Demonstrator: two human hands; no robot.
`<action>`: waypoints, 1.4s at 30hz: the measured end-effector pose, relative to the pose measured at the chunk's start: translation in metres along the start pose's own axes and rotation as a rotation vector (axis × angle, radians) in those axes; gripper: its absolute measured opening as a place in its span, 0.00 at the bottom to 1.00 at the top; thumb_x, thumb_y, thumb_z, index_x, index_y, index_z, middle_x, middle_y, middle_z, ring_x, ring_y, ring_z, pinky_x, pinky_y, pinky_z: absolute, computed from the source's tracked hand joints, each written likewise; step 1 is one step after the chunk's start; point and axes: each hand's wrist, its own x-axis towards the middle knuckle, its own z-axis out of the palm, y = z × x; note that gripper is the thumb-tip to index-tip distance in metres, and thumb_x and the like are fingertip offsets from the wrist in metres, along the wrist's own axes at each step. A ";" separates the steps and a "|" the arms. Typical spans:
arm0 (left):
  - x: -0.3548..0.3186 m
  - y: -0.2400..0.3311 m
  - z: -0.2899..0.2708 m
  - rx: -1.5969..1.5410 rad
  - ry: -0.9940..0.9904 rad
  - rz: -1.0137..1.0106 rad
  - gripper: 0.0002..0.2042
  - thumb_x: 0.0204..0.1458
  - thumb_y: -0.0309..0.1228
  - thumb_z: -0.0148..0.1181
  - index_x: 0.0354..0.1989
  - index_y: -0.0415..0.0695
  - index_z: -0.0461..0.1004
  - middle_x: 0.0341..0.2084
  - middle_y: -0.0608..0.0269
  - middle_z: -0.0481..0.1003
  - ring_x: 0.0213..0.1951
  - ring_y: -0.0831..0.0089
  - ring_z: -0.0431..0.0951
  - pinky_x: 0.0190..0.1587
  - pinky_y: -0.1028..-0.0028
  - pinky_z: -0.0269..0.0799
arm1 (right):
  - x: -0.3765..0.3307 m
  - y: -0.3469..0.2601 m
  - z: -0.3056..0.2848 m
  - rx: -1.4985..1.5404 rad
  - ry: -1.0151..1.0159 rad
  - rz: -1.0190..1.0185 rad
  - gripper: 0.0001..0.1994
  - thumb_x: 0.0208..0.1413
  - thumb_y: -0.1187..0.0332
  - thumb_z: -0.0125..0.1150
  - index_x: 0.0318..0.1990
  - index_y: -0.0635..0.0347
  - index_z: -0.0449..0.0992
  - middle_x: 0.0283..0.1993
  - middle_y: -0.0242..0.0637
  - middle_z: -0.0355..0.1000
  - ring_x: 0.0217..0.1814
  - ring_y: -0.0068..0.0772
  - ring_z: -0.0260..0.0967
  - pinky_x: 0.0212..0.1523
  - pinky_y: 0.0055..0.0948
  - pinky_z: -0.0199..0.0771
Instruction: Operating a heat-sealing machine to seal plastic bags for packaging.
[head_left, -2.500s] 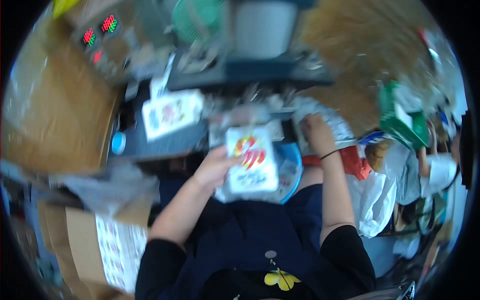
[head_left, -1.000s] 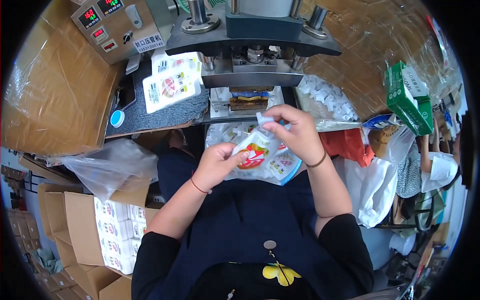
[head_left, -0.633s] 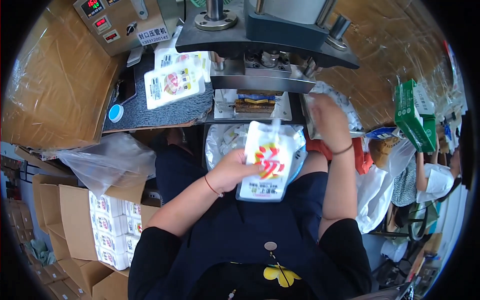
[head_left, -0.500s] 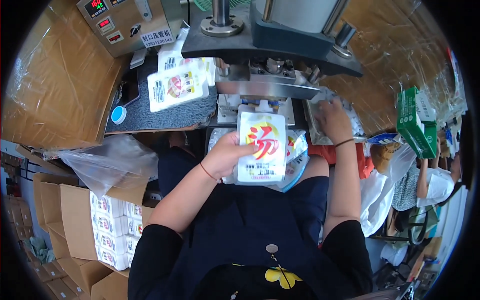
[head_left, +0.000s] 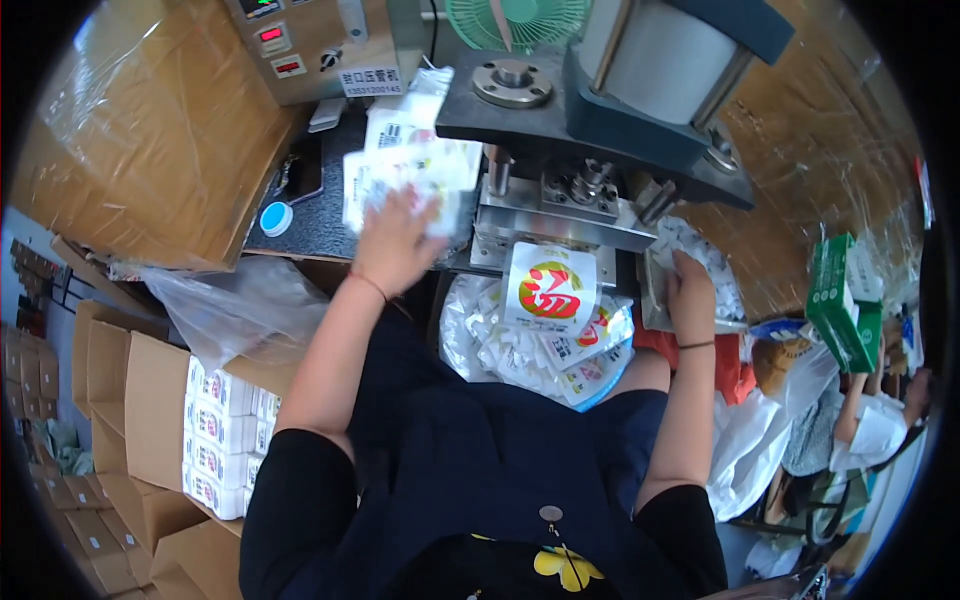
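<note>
My left hand point(head_left: 400, 240) lies with its fingers spread on a stack of flat printed white pouches point(head_left: 362, 190) at the left of the press; it is slightly blurred. At the metal bar point(head_left: 560, 222) of the press, one white pouch with a big red and yellow-green print point(head_left: 550, 290) hangs with its top edge hidden, and neither hand touches it. My right hand point(head_left: 690, 300) is at the left side of a tray of small white plastic parts point(head_left: 705, 260), fingers curled in; what they hold is hidden. Below the pouch, a clear bag point(head_left: 465, 330) of similar pouches rests by my lap.
A control box point(head_left: 325, 50) stands behind the stack, beside a green fan point(head_left: 515, 20). A blue-topped round tub point(head_left: 276, 218) and a phone point(head_left: 300, 178) lie on the left mat. An open carton point(head_left: 160, 400) of packed pouches is lower left; a green box point(head_left: 840, 305) is at right.
My left hand has let go of the pouch at the press and moved up left onto the stack. My right hand has drawn back to the tray's side. The view has shifted.
</note>
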 end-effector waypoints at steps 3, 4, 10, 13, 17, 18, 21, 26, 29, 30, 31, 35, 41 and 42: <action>-0.045 0.010 0.010 -0.122 0.097 0.193 0.21 0.56 0.30 0.55 0.61 0.46 0.70 0.62 0.47 0.67 0.65 0.46 0.65 0.66 0.50 0.59 | 0.000 -0.001 -0.018 0.085 -0.035 0.024 0.12 0.53 0.79 0.57 0.46 0.64 0.76 0.45 0.51 0.75 0.48 0.57 0.72 0.50 0.44 0.72; -0.054 0.014 0.009 -0.204 0.131 0.215 0.20 0.55 0.24 0.54 0.58 0.44 0.72 0.58 0.47 0.72 0.62 0.46 0.68 0.64 0.54 0.62 | -0.001 -0.007 -0.023 0.082 0.027 0.080 0.12 0.52 0.78 0.60 0.45 0.64 0.77 0.44 0.51 0.74 0.45 0.55 0.72 0.48 0.41 0.72; -0.072 0.063 -0.020 -1.296 -0.026 -0.232 0.14 0.61 0.36 0.62 0.39 0.34 0.81 0.28 0.63 0.81 0.33 0.83 0.77 0.38 0.79 0.72 | -0.016 -0.084 -0.046 0.536 -0.102 -0.016 0.07 0.59 0.74 0.59 0.44 0.63 0.76 0.38 0.42 0.74 0.36 0.37 0.73 0.39 0.30 0.73; -0.076 0.095 -0.023 -1.207 -0.221 -0.157 0.15 0.56 0.39 0.68 0.32 0.35 0.82 0.21 0.65 0.78 0.24 0.86 0.72 0.29 0.79 0.69 | -0.016 -0.123 -0.046 0.880 -0.300 -0.057 0.08 0.61 0.73 0.59 0.45 0.65 0.76 0.39 0.38 0.76 0.38 0.30 0.73 0.41 0.28 0.73; -0.083 0.124 -0.014 -1.350 -0.429 -0.146 0.15 0.56 0.38 0.68 0.36 0.34 0.82 0.26 0.64 0.80 0.29 0.84 0.74 0.34 0.79 0.71 | -0.002 -0.138 -0.054 0.877 -0.189 -0.271 0.08 0.61 0.74 0.59 0.45 0.66 0.77 0.40 0.36 0.74 0.41 0.25 0.71 0.42 0.25 0.72; -0.084 0.128 -0.012 -1.461 -0.551 -0.165 0.14 0.58 0.35 0.67 0.40 0.34 0.81 0.32 0.64 0.81 0.34 0.83 0.77 0.39 0.79 0.74 | -0.001 -0.137 -0.058 0.862 -0.284 -0.230 0.07 0.62 0.73 0.58 0.45 0.66 0.77 0.40 0.36 0.74 0.41 0.25 0.71 0.43 0.25 0.71; -0.091 0.142 -0.007 -1.779 -0.667 -0.139 0.17 0.61 0.37 0.63 0.47 0.33 0.79 0.40 0.60 0.82 0.42 0.78 0.79 0.47 0.76 0.76 | -0.001 -0.128 -0.070 0.761 -0.363 -0.310 0.08 0.63 0.70 0.58 0.43 0.65 0.77 0.39 0.36 0.74 0.41 0.25 0.71 0.43 0.25 0.71; -0.089 0.159 -0.001 -1.526 -0.514 -0.128 0.18 0.58 0.42 0.65 0.30 0.37 0.81 0.18 0.68 0.75 0.23 0.85 0.69 0.27 0.77 0.66 | -0.010 -0.122 -0.070 0.816 -0.285 -0.130 0.08 0.63 0.69 0.57 0.44 0.65 0.76 0.39 0.37 0.75 0.39 0.30 0.72 0.42 0.26 0.71; -0.085 0.159 0.002 -1.440 -0.743 -0.148 0.16 0.62 0.35 0.61 0.48 0.33 0.78 0.40 0.62 0.81 0.42 0.81 0.78 0.48 0.77 0.74 | -0.006 -0.117 -0.066 0.673 -0.318 -0.237 0.09 0.65 0.68 0.54 0.44 0.64 0.75 0.40 0.39 0.75 0.40 0.33 0.72 0.44 0.28 0.71; -0.085 0.160 0.003 -1.488 -0.688 -0.143 0.16 0.62 0.35 0.61 0.48 0.33 0.78 0.40 0.62 0.81 0.42 0.81 0.78 0.48 0.77 0.74 | -0.004 -0.114 -0.067 0.662 -0.398 -0.210 0.09 0.65 0.67 0.53 0.44 0.64 0.75 0.40 0.40 0.75 0.41 0.35 0.73 0.44 0.28 0.71; -0.086 0.159 0.004 -1.650 -0.772 -0.191 0.16 0.62 0.35 0.61 0.50 0.33 0.77 0.42 0.61 0.81 0.43 0.80 0.78 0.49 0.76 0.74 | -0.004 -0.113 -0.066 0.608 -0.491 -0.114 0.10 0.66 0.67 0.53 0.44 0.64 0.76 0.40 0.41 0.75 0.42 0.36 0.73 0.45 0.29 0.71; -0.088 0.161 0.001 -1.922 -1.001 -0.257 0.16 0.60 0.29 0.62 0.54 0.33 0.75 0.47 0.58 0.80 0.48 0.75 0.79 0.54 0.73 0.74 | -0.001 -0.096 -0.066 0.739 -0.602 -0.257 0.11 0.67 0.67 0.49 0.47 0.64 0.74 0.45 0.45 0.75 0.47 0.42 0.74 0.49 0.35 0.72; -0.041 0.133 -0.001 -2.026 -0.799 -0.362 0.16 0.55 0.21 0.60 0.53 0.35 0.74 0.45 0.54 0.80 0.45 0.67 0.82 0.50 0.66 0.79 | 0.025 -0.035 -0.041 -0.001 -0.395 -0.056 0.17 0.55 0.73 0.62 0.53 0.58 0.74 0.53 0.47 0.71 0.51 0.55 0.71 0.49 0.41 0.73; -0.031 0.126 0.003 -2.003 -0.801 -0.374 0.16 0.55 0.21 0.60 0.53 0.34 0.74 0.45 0.53 0.80 0.44 0.66 0.83 0.49 0.65 0.80 | 0.024 -0.025 -0.036 0.040 -0.370 -0.121 0.17 0.55 0.73 0.62 0.53 0.58 0.74 0.53 0.47 0.71 0.51 0.55 0.71 0.49 0.41 0.73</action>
